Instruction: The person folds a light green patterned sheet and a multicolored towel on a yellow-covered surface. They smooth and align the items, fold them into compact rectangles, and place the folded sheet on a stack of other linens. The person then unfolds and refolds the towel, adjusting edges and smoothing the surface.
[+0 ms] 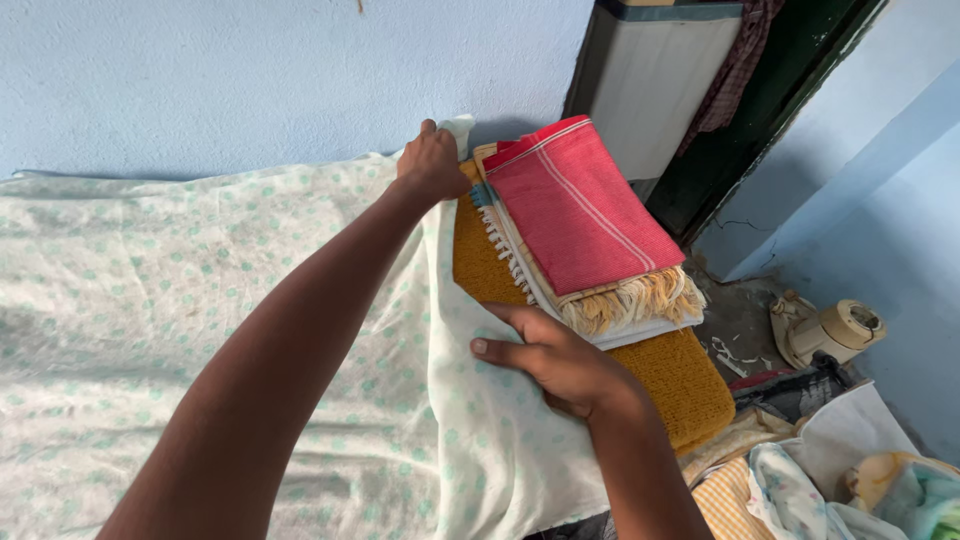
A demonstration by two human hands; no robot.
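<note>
Gripping the far edge of a white cloth w/ green dots (200,300), left hand (430,165) is closed on it by the wall. Right hand (560,362) pinches the near edge, fingers partly tucked under, hidden. Between the hands: 1 stack of folded towels (585,225), red on top, layer count unclear, on a mustard mat (680,375). Clothes heap (820,480) beyond right hand, cut off.

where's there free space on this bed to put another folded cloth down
Free: the dotted sheet left of the left hand, along the blue wall. Crowded: the mustard cloth carries the towel stack, right hand at its edge.
</note>
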